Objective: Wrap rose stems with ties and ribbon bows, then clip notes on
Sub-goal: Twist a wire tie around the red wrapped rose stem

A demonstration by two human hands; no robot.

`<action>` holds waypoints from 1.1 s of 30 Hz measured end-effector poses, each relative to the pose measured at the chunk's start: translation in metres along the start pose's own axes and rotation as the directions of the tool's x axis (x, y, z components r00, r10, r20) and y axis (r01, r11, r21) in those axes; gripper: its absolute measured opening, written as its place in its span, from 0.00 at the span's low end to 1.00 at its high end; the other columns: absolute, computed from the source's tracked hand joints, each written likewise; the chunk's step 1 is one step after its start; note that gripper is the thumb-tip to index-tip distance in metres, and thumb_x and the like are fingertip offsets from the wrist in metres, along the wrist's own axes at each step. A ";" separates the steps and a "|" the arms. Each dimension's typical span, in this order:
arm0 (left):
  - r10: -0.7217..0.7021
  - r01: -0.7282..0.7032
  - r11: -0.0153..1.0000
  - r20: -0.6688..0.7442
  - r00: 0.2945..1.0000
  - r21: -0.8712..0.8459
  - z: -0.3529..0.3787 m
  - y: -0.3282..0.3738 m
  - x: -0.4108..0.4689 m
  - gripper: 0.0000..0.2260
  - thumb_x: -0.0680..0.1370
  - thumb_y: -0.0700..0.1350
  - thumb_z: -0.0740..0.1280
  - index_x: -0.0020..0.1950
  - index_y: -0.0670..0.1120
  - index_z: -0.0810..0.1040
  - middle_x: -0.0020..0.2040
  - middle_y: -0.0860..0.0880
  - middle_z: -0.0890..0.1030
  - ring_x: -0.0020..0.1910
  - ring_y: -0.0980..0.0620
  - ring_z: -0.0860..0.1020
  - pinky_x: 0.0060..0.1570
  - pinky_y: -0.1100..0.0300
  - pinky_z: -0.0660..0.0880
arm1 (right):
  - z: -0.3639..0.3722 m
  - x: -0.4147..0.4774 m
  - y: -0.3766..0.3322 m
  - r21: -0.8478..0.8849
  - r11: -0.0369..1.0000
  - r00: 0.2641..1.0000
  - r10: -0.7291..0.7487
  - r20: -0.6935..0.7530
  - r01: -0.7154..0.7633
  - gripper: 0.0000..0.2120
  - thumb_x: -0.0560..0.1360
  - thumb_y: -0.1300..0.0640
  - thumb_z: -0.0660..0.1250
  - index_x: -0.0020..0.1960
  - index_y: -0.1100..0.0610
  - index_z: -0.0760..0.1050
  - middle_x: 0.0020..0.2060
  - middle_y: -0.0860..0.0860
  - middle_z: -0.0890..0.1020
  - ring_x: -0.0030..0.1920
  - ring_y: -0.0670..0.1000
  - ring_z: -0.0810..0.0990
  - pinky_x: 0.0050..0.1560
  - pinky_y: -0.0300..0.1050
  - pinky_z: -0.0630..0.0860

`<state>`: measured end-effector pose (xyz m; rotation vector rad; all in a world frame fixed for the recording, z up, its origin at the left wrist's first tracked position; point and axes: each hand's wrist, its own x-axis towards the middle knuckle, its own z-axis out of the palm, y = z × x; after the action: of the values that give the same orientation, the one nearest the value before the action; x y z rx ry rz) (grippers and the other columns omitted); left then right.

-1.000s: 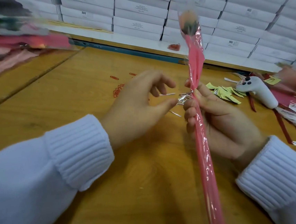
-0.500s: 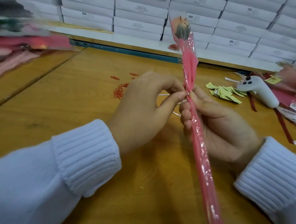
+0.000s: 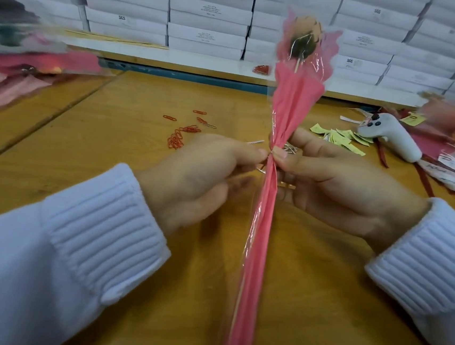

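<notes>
Over the table [image 3: 116, 161]: wrapped rose [image 3: 260, 231] held close to upright between the two hands, bloom end up; its lower end runs out of view at the bottom edge.
Rose head [image 3: 303, 37]: topmost and blurred, inside the flared mouth of the wrapping, in front of stacked white boxes [image 3: 208, 17].
Sleeve [image 3: 291, 106]: pink paper under clear film, fanned above the hands and gathered to a narrow neck between them.
Twist tie [image 3: 270, 156]: thin and silvery, at the neck. How far it is wound cannot be told.
Left hand [image 3: 200, 178]: thumb and forefinger pinch the tie on the left of the neck.
Right hand [image 3: 338, 188]: thumb and forefinger pinch the neck from the right; the other fingers curl behind the stem.
Weight and stiffness (judged): light; the thin stick stem looks rigid but easy to snap if bent.
Surface (judged): the film is probably slick and crinkly, and the paper would crease under pressure.
Fragile part (judged): the bloom and the fanned top.
Where to hold (judged): at the gathered neck or on the stem below it, with the fingertips.
Tie behaviour (judged): soft wire that keeps a bend; it is small and calls for a fine pinch.
Later supplies: red paper clips [image 3: 178, 139] and yellow notes [image 3: 341, 137] lie on the table, apart from the rose.
</notes>
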<state>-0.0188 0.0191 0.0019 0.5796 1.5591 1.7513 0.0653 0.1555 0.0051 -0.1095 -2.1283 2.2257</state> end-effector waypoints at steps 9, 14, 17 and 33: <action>-0.097 0.105 0.993 0.130 0.987 -0.055 0.000 0.001 -0.003 0.07 0.77 0.44 0.64 0.50 0.42 0.80 0.37 0.48 0.80 0.34 0.55 0.77 0.33 0.65 0.75 | -0.007 0.002 0.000 0.010 1.000 1.000 -0.006 0.000 0.006 0.09 0.68 0.59 0.66 0.48 0.56 0.74 0.40 0.52 0.75 0.47 0.56 0.68 0.55 0.55 0.60; 0.062 -0.065 0.996 0.040 0.997 0.066 0.004 -0.008 -0.002 0.07 0.78 0.43 0.64 0.43 0.45 0.80 0.36 0.48 0.80 0.35 0.53 0.78 0.37 0.60 0.76 | -0.010 0.003 0.003 0.029 1.000 1.000 0.010 0.004 -0.010 0.12 0.67 0.60 0.66 0.51 0.59 0.74 0.40 0.53 0.76 0.45 0.55 0.71 0.54 0.56 0.60; 0.223 -0.213 0.950 -0.020 0.975 0.229 0.002 -0.012 0.000 0.06 0.77 0.42 0.66 0.44 0.44 0.81 0.39 0.49 0.83 0.40 0.51 0.81 0.44 0.55 0.79 | -0.011 0.003 0.003 0.043 0.999 0.999 0.015 0.030 -0.016 0.12 0.67 0.60 0.65 0.50 0.59 0.75 0.38 0.52 0.78 0.41 0.50 0.73 0.50 0.51 0.65; -0.042 0.070 0.975 0.136 0.990 -0.209 0.011 -0.016 -0.002 0.11 0.81 0.43 0.60 0.54 0.40 0.79 0.39 0.47 0.81 0.35 0.55 0.79 0.36 0.63 0.79 | -0.016 0.004 0.003 0.096 0.995 0.998 0.004 0.055 -0.009 0.06 0.70 0.62 0.63 0.47 0.60 0.74 0.37 0.54 0.77 0.40 0.54 0.74 0.54 0.55 0.70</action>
<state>-0.0060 0.0252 -0.0113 0.5274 1.2662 1.7729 0.0627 0.1717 0.0009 -0.0516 -2.0445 2.3574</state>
